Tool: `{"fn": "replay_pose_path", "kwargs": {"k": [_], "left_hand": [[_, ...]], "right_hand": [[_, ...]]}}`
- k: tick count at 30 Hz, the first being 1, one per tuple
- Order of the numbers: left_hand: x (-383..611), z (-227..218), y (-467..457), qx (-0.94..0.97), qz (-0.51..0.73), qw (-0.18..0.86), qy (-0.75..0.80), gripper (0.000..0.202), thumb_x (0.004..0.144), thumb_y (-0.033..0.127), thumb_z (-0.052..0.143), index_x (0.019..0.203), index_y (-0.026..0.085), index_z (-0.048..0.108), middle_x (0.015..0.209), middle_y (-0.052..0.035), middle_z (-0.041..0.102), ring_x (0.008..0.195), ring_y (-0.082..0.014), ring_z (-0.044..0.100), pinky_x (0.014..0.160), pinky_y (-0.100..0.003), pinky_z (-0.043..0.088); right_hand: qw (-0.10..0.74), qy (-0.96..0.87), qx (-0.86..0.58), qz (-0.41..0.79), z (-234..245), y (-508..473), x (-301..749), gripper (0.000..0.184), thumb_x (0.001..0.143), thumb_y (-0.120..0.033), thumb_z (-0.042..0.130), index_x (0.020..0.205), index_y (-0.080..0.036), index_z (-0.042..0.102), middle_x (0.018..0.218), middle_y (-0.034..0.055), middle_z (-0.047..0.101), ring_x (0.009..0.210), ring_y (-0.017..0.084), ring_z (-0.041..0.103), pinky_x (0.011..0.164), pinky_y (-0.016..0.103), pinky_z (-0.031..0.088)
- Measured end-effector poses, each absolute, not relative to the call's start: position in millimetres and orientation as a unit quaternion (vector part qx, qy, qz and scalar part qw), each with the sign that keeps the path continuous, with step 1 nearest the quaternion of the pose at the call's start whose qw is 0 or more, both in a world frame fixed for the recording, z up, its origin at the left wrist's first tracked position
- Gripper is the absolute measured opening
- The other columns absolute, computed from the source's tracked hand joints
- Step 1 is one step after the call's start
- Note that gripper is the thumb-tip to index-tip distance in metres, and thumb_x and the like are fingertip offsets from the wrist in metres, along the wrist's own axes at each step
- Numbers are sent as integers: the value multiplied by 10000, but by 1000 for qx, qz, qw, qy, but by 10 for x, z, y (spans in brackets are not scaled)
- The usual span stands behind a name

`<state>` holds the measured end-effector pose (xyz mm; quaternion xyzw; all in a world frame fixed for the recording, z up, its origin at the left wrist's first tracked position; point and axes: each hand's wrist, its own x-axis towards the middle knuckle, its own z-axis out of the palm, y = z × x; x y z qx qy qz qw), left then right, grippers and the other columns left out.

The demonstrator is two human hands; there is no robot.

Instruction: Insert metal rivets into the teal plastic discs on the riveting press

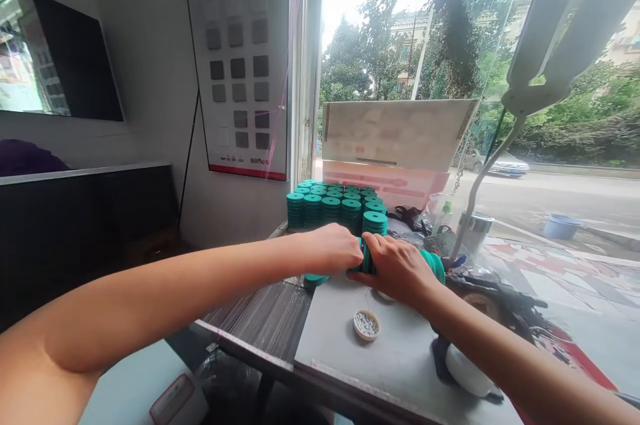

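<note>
Where the two hands meet in the head view, a row of green discs (367, 257) is seen turned on its side, just in front of the standing stacks and a little above the pale board (330, 345). It is pressed from both ends. The left hand (331, 248) is closed into a loose fist, with the fingers curled and pressed together against the row's left end. The right hand (395, 270) is laid over the top and right part, with the fingers pressed together and wrapped down around the discs. This two-ended squeeze is probably needed because loose discs turned sideways would slip apart if only one end were held. More green is visible past the right wrist, but whether it belongs to the same row cannot be told.

Behind the hands, stacks of green discs (333, 206) are set upright in tight ranks, each touching the next. They are backed by an open cardboard box (395, 135), an arrangement likely chosen so that the columns brace one another. A single green disc (315, 278) lies flat just below the left hand. A small round dish of pale beads (367, 326) is placed on the board near the right hand, apart from the discs.
</note>
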<state>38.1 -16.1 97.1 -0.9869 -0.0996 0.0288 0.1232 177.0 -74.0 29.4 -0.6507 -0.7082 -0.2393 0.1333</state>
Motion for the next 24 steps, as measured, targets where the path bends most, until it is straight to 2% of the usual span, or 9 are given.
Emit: {"fn": "replay_pose_path", "kwargs": {"k": [4,8,10,13,16,20,24], "left_hand": [[178,697,-158,-984,-54,37,-165,188,615,-21,534,526,144,518,534,-36,548,578,-177,511,491,-291,185],[-15,159,-138,-930,-174,-135,-295,144,757,176,493,665,164,604,585,-12,552,585,-141,484,535,-256,280],[6,-121,-148,-878,-215,-265,-337,104,691,237,565,722,156,622,558,17,513,509,-104,420,501,-230,294],[191,-410,-210,-779,-283,-454,-327,276,694,349,536,836,120,598,578,33,448,461,-74,345,461,-217,291],[404,-517,-296,-679,-346,-582,-284,339,663,450,555,771,130,571,579,44,387,455,-58,290,464,-216,265],[524,-549,-359,-588,-393,-660,-254,293,592,410,652,642,140,548,543,52,367,447,-48,252,458,-218,207],[566,-571,-390,-547,-435,-668,-254,241,562,323,690,601,146,531,518,52,405,437,-50,278,453,-225,201]], "right_hand": [[137,-712,-646,-241,294,-755,1771,416,754,-547,545,928,-172,495,794,35,600,747,222,572,597,302,351],[139,-721,-636,-237,301,-771,1772,408,767,-523,543,958,-166,499,837,47,605,763,224,569,610,310,358],[138,-725,-633,-236,301,-772,1771,413,771,-520,538,974,-162,497,860,54,606,775,228,568,615,315,362],[134,-724,-634,-236,302,-766,1767,416,782,-518,523,988,-159,494,863,65,607,787,231,569,620,317,367],[126,-722,-638,-236,308,-762,1764,437,782,-541,503,991,-158,491,849,70,608,775,239,574,619,323,372],[121,-721,-640,-237,314,-761,1763,462,782,-558,486,992,-147,489,840,71,605,777,246,578,619,325,377],[122,-722,-640,-233,306,-754,1771,453,762,-547,526,978,-151,487,846,66,605,788,240,579,623,317,376]]}}
